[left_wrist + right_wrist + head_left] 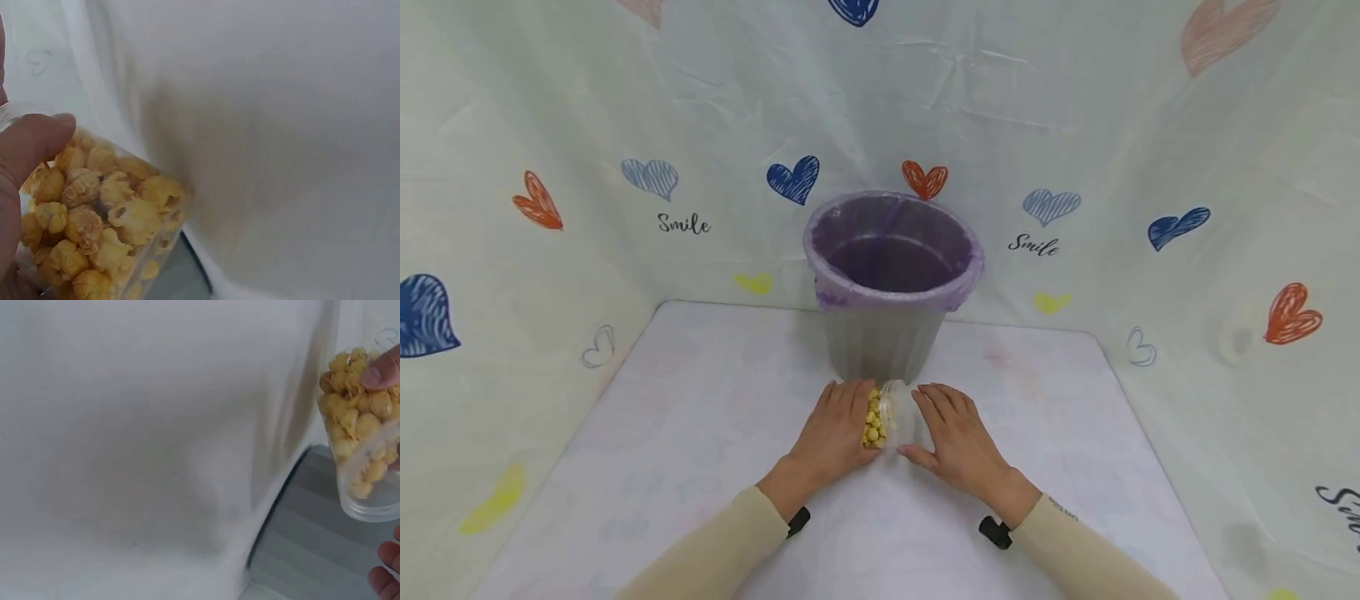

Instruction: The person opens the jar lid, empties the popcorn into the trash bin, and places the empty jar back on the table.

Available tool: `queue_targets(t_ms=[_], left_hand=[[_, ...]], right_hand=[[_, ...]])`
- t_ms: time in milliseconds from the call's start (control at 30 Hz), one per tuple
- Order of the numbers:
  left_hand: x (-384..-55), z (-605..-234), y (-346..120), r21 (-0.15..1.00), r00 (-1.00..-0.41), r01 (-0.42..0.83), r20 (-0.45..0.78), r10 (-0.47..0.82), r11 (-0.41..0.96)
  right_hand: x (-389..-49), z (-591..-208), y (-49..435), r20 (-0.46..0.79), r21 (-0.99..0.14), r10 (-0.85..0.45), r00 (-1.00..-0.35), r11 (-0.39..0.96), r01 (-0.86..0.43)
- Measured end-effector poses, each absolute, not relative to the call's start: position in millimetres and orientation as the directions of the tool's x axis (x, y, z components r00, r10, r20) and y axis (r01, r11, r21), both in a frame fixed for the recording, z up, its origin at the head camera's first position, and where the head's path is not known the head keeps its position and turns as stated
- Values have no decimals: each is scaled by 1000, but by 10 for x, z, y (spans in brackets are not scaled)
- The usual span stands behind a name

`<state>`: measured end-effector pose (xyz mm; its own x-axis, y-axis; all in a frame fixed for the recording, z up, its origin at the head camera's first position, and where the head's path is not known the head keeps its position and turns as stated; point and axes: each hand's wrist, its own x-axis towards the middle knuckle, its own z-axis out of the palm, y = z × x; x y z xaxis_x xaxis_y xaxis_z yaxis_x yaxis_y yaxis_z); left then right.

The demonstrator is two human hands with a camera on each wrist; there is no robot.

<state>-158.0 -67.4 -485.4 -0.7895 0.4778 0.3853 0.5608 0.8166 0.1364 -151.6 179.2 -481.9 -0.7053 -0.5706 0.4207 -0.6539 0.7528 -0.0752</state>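
A clear plastic jar of yellow popcorn is tipped on its side in front of the grey bin. My left hand grips the popcorn-filled end, its thumb lying along the wall in the left wrist view. To the right points the jar's clear ringed end. Around that end stands my right hand, fingers loosely bent and the thumb tip right at the lower edge. In the right wrist view, fingertips show a gap from the jar's clear rim.
The grey bin stands at the table's back, lined with a purple bag folded over its rim. A white cloth covers the table. Behind and at both sides hangs a curtain printed with hearts and "Smile".
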Motion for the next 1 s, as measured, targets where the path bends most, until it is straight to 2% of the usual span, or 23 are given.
queue_targets(t_ms=[267, 533, 833, 1000], left_hand=[[-1577, -4774, -777, 153, -766, 617, 341, 544, 772], [-1554, -4721, -853, 155, -761, 643, 246, 601, 750], [-1590, -4804, -839, 27, -682, 689, 363, 635, 724], [-1625, -4825, -844, -29, -666, 688, 372, 647, 726]], right_hand=[[-1626, -4761, 1700, 405, -31, -632, -661, 713, -700], [-1633, -4757, 1611, 326, -22, -674, -663, 696, -718], [-1635, -4787, 1549, 375, 2, -669, -641, 692, -721], [-1630, -4803, 1531, 405, 3, -666, -626, 686, -728]])
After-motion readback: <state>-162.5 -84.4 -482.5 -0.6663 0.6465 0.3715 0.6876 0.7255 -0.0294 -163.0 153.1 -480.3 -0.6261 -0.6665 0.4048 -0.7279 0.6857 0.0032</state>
